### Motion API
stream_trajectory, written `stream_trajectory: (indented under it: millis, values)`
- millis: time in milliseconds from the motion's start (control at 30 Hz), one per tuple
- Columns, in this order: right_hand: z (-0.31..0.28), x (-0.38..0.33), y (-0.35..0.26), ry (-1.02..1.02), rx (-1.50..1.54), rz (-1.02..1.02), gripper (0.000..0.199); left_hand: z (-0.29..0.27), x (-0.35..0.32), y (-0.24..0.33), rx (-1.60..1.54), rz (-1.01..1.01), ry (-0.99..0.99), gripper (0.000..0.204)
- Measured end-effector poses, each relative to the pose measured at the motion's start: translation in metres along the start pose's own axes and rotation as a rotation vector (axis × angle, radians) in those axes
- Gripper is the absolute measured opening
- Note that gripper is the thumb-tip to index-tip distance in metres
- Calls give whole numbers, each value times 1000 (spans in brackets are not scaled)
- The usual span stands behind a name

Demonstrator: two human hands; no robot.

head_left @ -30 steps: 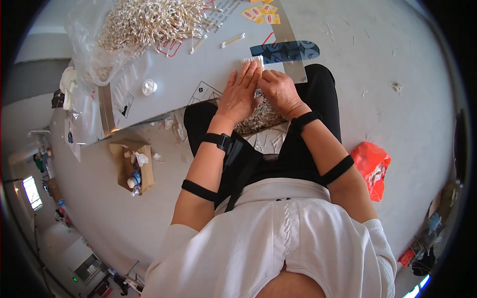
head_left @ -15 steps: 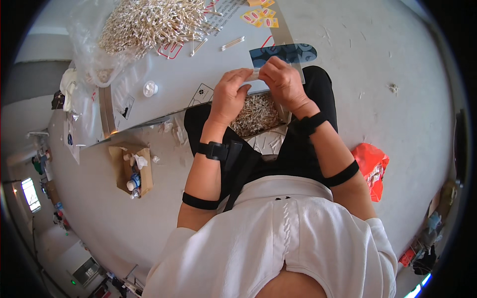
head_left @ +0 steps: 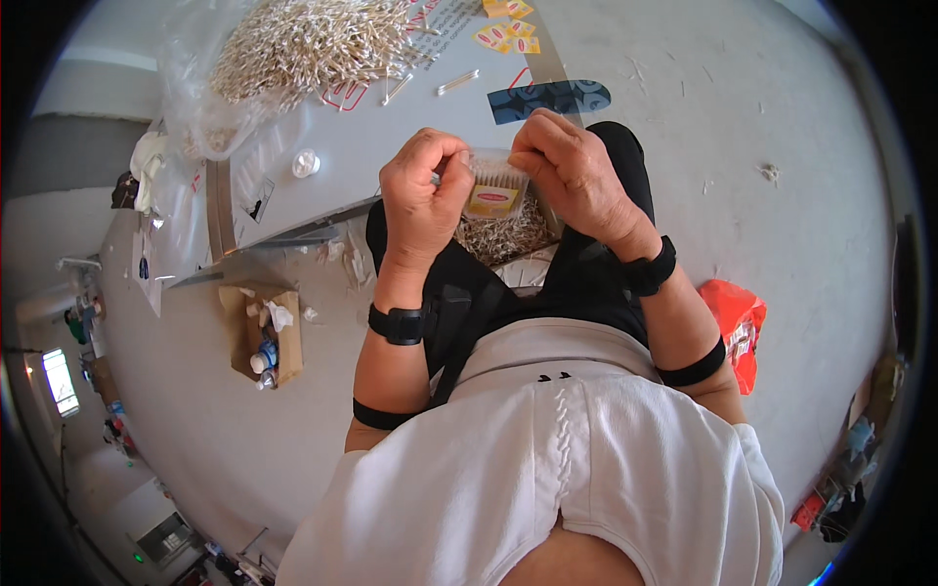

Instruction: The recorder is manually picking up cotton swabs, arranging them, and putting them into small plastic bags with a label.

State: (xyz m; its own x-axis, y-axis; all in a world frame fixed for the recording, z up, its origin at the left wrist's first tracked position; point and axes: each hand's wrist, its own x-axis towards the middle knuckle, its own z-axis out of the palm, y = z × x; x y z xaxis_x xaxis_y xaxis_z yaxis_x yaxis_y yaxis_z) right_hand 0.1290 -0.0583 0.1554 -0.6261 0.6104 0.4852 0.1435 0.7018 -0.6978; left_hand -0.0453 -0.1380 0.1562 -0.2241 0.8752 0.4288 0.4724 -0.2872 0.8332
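Between my two hands hangs a small clear plastic bag of cotton swabs point(head_left: 496, 178) with a yellow label on its front. My left hand point(head_left: 420, 195) pinches its upper left edge between thumb and fingers. At the upper right edge my right hand point(head_left: 578, 181) is closed in a similar pinch. The swabs inside stand upright side by side. Just below the bag, an open box of loose cotton swabs point(head_left: 503, 242) sits between my knees, partly covered by the bag and hands.
On the grey table point(head_left: 322, 190) lie a large swab heap point(head_left: 313, 49), a small white round tub point(head_left: 306, 163), yellow labels point(head_left: 508, 37) and a dark patterned strip point(head_left: 552, 101). A cardboard box point(head_left: 286, 332) stands left on the floor, a red bag point(head_left: 735, 327) right.
The bag has tilted so its labelled front shows, where before only a thin part showed between my fingers. My hands have moved slightly apart.
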Motion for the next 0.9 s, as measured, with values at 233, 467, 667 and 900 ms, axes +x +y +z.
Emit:
stream_trajectory:
  millis: [233, 467, 667, 900]
  values:
    - [11, -5, -28, 148, 190, -83, 12, 3, -15, 32, 218, 211, 79, 11]
    - [9, -7, -48, 115, 296, 27, 8, 4, -25, 46, 271, 303, 129, 15]
    - [-6, -16, -48, 131, 270, 49, 6, -10, -34, 57, 311, 241, 199, 15]
    - [-18, -30, -23, 247, 391, 249, 5, -17, -42, 57, 229, 130, 368, 6]
